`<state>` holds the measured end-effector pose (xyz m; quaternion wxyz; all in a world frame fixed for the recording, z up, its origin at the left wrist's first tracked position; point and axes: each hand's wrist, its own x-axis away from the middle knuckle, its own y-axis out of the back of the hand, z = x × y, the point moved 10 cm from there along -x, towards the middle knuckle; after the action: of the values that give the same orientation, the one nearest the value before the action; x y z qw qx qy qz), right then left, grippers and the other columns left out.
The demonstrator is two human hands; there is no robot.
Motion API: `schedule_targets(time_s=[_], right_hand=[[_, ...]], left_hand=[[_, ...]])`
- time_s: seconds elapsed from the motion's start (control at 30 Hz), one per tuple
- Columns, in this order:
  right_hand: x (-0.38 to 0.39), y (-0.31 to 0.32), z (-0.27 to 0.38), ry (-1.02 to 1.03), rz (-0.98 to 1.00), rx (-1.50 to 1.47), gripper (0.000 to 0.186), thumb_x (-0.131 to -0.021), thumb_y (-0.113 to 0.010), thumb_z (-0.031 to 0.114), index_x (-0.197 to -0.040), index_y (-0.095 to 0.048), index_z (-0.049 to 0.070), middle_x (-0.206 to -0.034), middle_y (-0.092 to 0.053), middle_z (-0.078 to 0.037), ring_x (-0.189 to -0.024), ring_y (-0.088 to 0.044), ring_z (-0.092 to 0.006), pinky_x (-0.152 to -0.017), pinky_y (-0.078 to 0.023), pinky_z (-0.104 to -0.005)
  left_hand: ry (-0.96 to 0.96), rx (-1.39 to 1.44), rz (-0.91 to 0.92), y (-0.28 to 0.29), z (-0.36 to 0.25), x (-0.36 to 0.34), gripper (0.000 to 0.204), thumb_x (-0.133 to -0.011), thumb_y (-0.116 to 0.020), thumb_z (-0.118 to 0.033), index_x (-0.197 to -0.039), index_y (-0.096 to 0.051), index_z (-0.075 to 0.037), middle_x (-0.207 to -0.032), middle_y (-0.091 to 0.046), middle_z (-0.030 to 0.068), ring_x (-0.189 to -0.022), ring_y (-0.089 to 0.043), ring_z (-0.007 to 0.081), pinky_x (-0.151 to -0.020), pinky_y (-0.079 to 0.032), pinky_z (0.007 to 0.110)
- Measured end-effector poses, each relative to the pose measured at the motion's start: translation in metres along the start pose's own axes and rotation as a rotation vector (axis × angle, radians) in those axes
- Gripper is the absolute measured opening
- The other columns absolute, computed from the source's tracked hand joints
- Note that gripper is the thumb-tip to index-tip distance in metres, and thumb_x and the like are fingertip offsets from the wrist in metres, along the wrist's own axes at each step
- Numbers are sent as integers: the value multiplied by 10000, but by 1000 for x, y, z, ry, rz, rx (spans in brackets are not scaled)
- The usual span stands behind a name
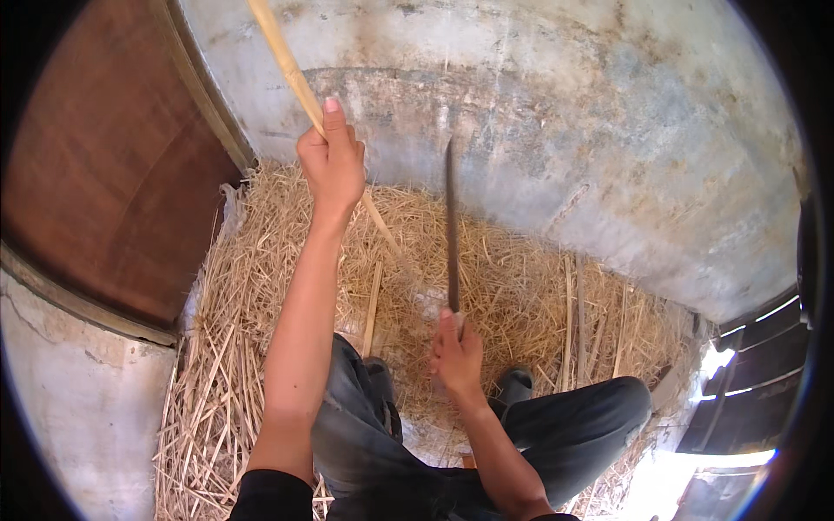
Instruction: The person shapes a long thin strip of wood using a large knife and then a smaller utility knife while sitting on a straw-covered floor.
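Diffuse daylight, moderately bright on wall; blown-out glare around dark slats, lower right; straight edges bow; corners black.

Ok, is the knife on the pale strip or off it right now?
Off it: the knife in the right hand is apart from the pale strip in the left hand, with straw showing between them.

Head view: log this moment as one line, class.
left hand: grips bamboo strip | right hand: grips long knife | straw: below hands
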<state>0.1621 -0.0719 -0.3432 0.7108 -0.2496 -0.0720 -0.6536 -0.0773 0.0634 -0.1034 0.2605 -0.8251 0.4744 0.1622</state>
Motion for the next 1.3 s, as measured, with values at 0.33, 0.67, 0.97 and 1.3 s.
schedule_targets(time_s=[0.33, 0.67, 0.97, 1.3], right_hand=[[1, 53, -196, -438, -37, 92, 412, -981, -567, 482, -808, -504, 114, -575, -389, 31, -480, -431, -108, -437, -356, -297], [-10, 37, -18, 107, -157, 3, 418, -1029, -470, 473, -787, -441, 133, -578, -405, 11, -439, -385, -98, -408, -338, -280], [-45, 58, -195, -174, -67, 256, 296, -1037, -497, 316, -889, -519, 61, -607, -466, -30, -475, -462, -152, -471, -414, -353], [-42, 77, -201, -309, -160, 16, 322, -962, -593, 385, -845, -516, 96, -571, -418, 10, -444, -426, -124, -422, -368, -302]], left_hand=[[-52, -106, 141, -41, -7, 17, 550, -1055, -464, -408, -601, -268, -167, -513, -253, -68, -437, -213, 48, -402, -191, 246], [192, 285, 464, -51, -1, 19, 538, -1044, -479, -390, -600, -268, -171, -522, -204, -71, -436, -184, 56, -412, -164, 252], [258, 334, 543, -65, 1, 20, 540, -1037, -480, -432, -625, -236, -182, -551, -175, -66, -450, -182, 62, -422, -168, 248], [270, -114, 344, -24, 78, 16, 466, -1031, -479, -444, -723, -505, -95, -595, -453, 6, -553, -508, 154, -558, -450, 284]])
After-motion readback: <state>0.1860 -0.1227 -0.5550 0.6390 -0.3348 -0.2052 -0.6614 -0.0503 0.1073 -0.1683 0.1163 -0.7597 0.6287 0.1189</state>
